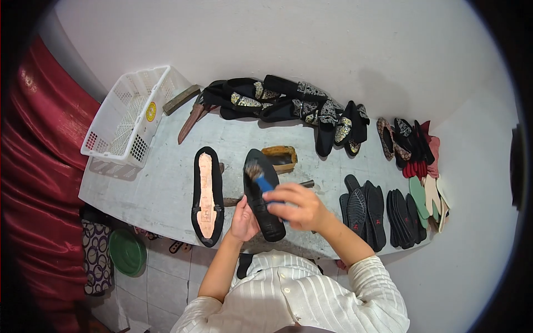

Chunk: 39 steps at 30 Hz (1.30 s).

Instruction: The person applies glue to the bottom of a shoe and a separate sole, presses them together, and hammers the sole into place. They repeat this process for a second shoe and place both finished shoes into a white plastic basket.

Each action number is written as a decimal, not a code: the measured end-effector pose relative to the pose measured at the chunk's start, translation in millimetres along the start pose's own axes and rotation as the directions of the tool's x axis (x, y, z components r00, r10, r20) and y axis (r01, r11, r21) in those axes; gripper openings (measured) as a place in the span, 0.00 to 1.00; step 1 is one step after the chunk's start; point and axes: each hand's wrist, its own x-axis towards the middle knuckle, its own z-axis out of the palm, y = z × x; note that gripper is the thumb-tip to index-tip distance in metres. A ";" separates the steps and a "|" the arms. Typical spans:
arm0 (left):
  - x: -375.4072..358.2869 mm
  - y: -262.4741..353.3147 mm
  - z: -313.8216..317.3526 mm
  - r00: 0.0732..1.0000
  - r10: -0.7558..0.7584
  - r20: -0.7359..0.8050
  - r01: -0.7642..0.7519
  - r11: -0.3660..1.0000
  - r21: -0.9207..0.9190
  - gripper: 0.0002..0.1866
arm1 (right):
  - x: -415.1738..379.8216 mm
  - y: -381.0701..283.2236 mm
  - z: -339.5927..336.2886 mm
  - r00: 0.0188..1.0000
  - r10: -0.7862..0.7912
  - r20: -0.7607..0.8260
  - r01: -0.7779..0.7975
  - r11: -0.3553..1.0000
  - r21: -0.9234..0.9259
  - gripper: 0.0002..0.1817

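Note:
My left hand (244, 220) holds a black shoe sole (268, 222) by its edge, above the front of the table. In my right hand (297, 206) is a brush with a blue handle (265, 186), its bristles against the upper part of the sole. Left of the sole lies a black shoe (206, 227) with its pale underside (206, 183) facing up. Just behind the sole stands an open yellowish container (286, 168) with dark contents. A wooden handle (231, 202) shows partly between the shoe and the sole.
A white plastic basket (119, 119) stands at the back left, near a hammer-like tool (191, 119). Black decorated shoes (288, 105) are piled along the wall. Several black soles (363, 213) and green and cream insoles (419, 200) lie at the right. A red curtain (44, 194) hangs far left.

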 end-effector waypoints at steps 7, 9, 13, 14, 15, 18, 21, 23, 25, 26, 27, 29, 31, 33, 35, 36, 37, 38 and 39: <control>-1.4 -0.1 6.5 0.998 0.039 0.058 -0.039 0.999 -0.010 0.35 | 0.2 11.3 -7.7 0.998 0.036 -0.048 -0.033 0.998 0.053 0.22; -1.4 -1.8 5.5 0.995 0.010 0.100 -0.007 1.000 -0.029 0.35 | -0.7 10.0 -8.2 0.998 0.056 -0.015 -0.056 0.998 -0.005 0.21; 0.8 -10.1 3.4 0.997 0.020 -0.072 -0.035 0.978 -0.207 0.38 | -14.8 -9.4 -8.0 0.996 0.019 0.086 -0.029 0.993 0.115 0.20; 2.2 -11.5 2.2 0.997 0.022 -0.073 -0.037 0.978 -0.205 0.38 | -18.3 -13.2 -10.0 0.996 0.017 0.085 -0.027 0.993 0.117 0.20; 4.1 -9.9 6.1 0.998 0.039 -0.039 -0.045 0.989 -0.142 0.39 | -22.3 -16.4 -13.2 0.993 0.015 0.119 -0.034 0.986 0.161 0.20; 8.2 -15.6 14.0 0.997 0.062 -0.038 -0.065 0.995 -0.073 0.40 | -28.5 -16.3 -22.0 0.986 0.039 0.161 -0.074 0.973 0.219 0.19; 9.7 -20.4 30.3 0.992 0.086 -0.092 -0.097 0.989 -0.116 0.41 | -25.8 -12.9 -23.2 0.998 0.064 0.009 -0.064 0.991 0.116 0.15; 11.8 -20.8 39.7 0.975 0.030 -0.221 -0.047 0.996 -0.073 0.42 | -27.2 -15.0 -26.2 0.999 0.040 0.030 -0.043 0.992 0.121 0.16; 17.0 -24.0 41.6 0.990 0.071 -0.122 -0.084 0.992 -0.099 0.42 | -32.5 -17.9 -30.1 0.999 0.003 0.051 -0.011 0.988 0.153 0.17; 19.7 -26.0 40.9 0.994 0.111 -0.018 -0.113 0.985 -0.130 0.43 | -34.2 -20.1 -34.5 0.999 -0.001 0.051 -0.007 0.987 0.158 0.17; 20.6 -27.1 39.5 0.993 0.116 -0.037 -0.119 0.987 -0.107 0.43 | -35.2 -23.1 -40.1 0.997 -0.004 0.081 -0.013 0.978 0.210 0.17; 21.2 -33.0 42.5 0.987 0.141 -0.079 -0.147 0.985 -0.086 0.44 | -39.1 -24.1 -49.2 0.993 0.010 0.113 -0.042 0.959 0.282 0.17; 21.5 -35.2 52.4 0.979 0.164 -0.122 -0.173 0.983 -0.065 0.44 | -41.2 -19.5 -51.3 0.997 0.025 0.068 -0.043 0.963 0.268 0.16; 18.5 -36.9 64.5 0.978 0.184 -0.097 -0.197 0.969 -0.149 0.42 | -37.2 -17.6 -54.0 0.999 0.039 0.002 -0.039 0.977 0.209 0.14; 18.6 -39.2 65.5 0.977 0.190 -0.101 -0.202 0.971 -0.129 0.42 | -39.3 -20.1 -51.2 0.999 0.035 0.016 -0.037 0.975 0.218 0.13; 17.6 -40.1 65.2 0.975 0.196 -0.104 -0.207 0.972 -0.109 0.41 | -40.9 -21.8 -49.6 0.999 0.031 0.030 -0.037 0.973 0.227 0.12; 17.4 -40.6 63.8 0.974 0.196 -0.118 -0.210 0.970 -0.122 0.41 | -40.3 -25.4 -51.8 0.999 0.002 0.044 -0.012 0.974 0.227 0.12; 15.8 -42.2 58.5 0.974 0.190 -0.120 -0.204 0.972 -0.118 0.41 | -42.9 -28.0 -52.9 0.999 0.008 0.038 -0.016 0.973 0.228 0.12; 14.8 -41.4 55.9 0.977 0.185 -0.110 -0.198 0.973 -0.119 0.41 | -46.4 -30.8 -54.5 0.997 0.029 0.071 -0.047 0.962 0.270 0.13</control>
